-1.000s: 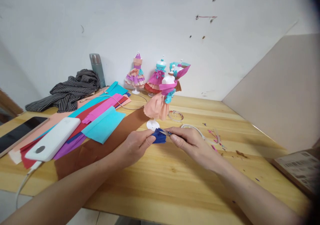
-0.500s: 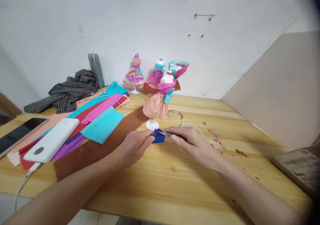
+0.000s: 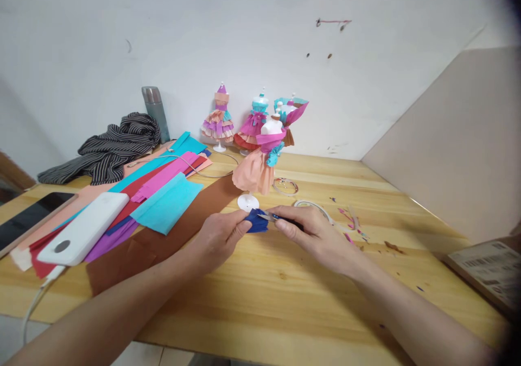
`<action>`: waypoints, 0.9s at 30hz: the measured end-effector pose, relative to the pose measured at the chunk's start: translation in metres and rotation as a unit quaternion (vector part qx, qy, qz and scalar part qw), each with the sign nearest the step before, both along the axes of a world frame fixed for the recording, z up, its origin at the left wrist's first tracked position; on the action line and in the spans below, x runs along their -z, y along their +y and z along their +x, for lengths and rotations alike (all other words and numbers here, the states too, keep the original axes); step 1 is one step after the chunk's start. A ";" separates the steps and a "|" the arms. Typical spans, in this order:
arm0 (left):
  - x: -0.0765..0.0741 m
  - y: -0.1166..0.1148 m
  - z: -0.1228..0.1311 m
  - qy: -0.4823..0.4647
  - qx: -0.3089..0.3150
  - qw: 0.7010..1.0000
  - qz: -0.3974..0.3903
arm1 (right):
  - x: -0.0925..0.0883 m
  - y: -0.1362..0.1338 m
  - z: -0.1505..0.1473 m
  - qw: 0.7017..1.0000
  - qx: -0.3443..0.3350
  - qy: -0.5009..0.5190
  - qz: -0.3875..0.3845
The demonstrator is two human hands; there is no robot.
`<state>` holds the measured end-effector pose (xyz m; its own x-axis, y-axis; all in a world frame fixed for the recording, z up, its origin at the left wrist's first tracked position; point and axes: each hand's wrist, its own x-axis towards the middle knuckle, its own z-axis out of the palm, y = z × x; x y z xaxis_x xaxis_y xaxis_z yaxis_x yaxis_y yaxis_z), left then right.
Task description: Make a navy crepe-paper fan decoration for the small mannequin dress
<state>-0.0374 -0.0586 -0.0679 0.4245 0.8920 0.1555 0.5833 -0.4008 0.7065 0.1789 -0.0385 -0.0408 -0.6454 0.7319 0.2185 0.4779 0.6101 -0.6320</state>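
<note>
Behind the wooden bench (image 3: 228,306) rises a pale wall (image 3: 203,35); four dress forms in coloured paper cluster near it, the peach-skirted one (image 3: 254,171) foremost. To the left lie a striped cloth (image 3: 118,140), a flask (image 3: 155,117), layered coloured sheets (image 3: 166,203), a power bank (image 3: 81,230) and a phone (image 3: 30,222); scraps (image 3: 350,220) litter the right, short of a cardboard box (image 3: 486,271). Just beyond the hands, the foremost form's white base (image 3: 248,203) crowds the work. Blue paper (image 3: 257,223) sits between them, its left edge pinched by the left hand (image 3: 217,238). Curled closely, the right hand (image 3: 317,233) grips a dark-handled cutting tool (image 3: 287,220), its metal tip at the paper.
</note>
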 end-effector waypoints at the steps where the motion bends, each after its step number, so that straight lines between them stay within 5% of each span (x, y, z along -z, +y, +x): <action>1: 0.000 0.000 0.000 -0.004 0.002 1.000 0.001 | 0.000 0.000 0.000 1.000 0.001 0.001 0.001; 27: 0.002 -0.004 0.000 -0.077 0.026 0.997 -0.009 | 0.008 0.000 -0.003 0.998 0.012 0.056 -0.013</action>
